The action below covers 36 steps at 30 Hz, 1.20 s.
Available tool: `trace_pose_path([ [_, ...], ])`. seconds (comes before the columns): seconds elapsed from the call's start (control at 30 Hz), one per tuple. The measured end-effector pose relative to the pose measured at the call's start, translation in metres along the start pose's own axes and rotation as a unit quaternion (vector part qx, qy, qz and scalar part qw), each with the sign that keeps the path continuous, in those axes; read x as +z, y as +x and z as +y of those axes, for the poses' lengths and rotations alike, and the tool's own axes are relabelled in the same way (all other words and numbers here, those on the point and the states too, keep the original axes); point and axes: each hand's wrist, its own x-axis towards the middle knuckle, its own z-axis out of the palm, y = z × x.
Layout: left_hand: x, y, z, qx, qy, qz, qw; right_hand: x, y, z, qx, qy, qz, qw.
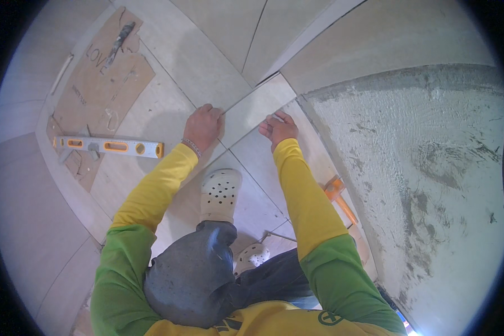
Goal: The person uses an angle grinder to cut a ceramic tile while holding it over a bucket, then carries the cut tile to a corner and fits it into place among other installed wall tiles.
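Centrally, 2 bare hands work low over a floor of pale tiles. The left hand (203, 126) is set down at the left end of a narrow pale tile (256, 108), its fingers bent and its fingertips at the tile's edge; whether anything is pinched there cannot be told. The right hand (278, 127) lies at the lower joint of the same tile, with its fingers loosely curled; whether they grip anything small cannot be told. The narrow tile thus lies between the 2 hands, among larger tiles. A bracelet (192, 147) encircles the left wrist. To the left, a spirit level (115, 147) with orange-rimmed openings lies partly across torn brown cardboard (103, 78), which also bears a dark, elongated tool (121, 40) of unclear kind. Beside the right forearm lies an orange-handled tool (341, 200). Below the hands, 2 white perforated clogs (220, 193) are visible on the wearer's feet. At right, a rough, grey-white, mortar-smeared surface (375, 134) borders the tiles.
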Motion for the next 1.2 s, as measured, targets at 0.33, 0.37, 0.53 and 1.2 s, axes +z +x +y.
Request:
trace_pose_path([
  [0.33, 0.004, 0.003, -0.006, -0.007, -0.023, -0.006, 1.0, -0.001, -0.002, -0.001, -0.009, 0.003, -0.019, 1.0],
  [0.37, 0.003, 0.004, -0.006, -0.016, -0.022, -0.008, 1.0, -0.001, -0.002, -0.001, -0.009, 0.002, -0.017, 1.0],
  [0.53, 0.002, 0.006, -0.002, -0.03, -0.021, -0.004, 0.999, -0.001, -0.003, -0.001, -0.01, -0.003, -0.017, 1.0],
  [1.2, 0.0, 0.01, 0.004, -0.075, -0.04, -0.041, 0.996, -0.121, -0.144, -0.005, 0.067, -0.083, -0.117, 0.987],
])
